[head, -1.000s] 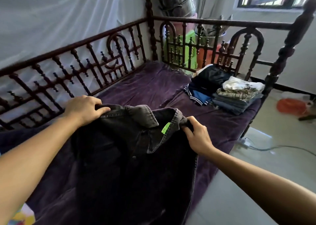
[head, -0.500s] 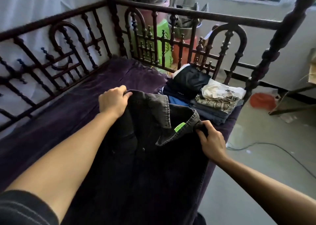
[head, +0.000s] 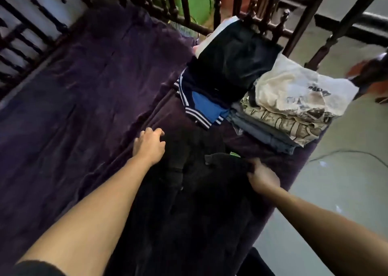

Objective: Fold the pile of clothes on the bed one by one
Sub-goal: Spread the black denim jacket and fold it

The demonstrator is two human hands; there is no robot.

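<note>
Purple velvet bed (head: 84, 107) now carries the dark grey denim jacket (head: 199, 191) I just lowered flat (folding can start); left hand (head: 150, 147) released, right hand (head: 262, 177) pinching its shoulder, near the folded clothes stack (head: 283, 116).

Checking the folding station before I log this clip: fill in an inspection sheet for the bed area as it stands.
Surface: bed under a wrinkled purple cover.
Job's things: dark jacket laid out near the front edge; folded stack at the far right corner.
Clutter: nothing seen.
Hands: left hand at the jacket's left shoulder, grip unclear in the blur; right hand grips the collar.
Cables: a cable lies on the floor beside the bed.
Surroundings: dark wooden rail; green object behind it.
</note>
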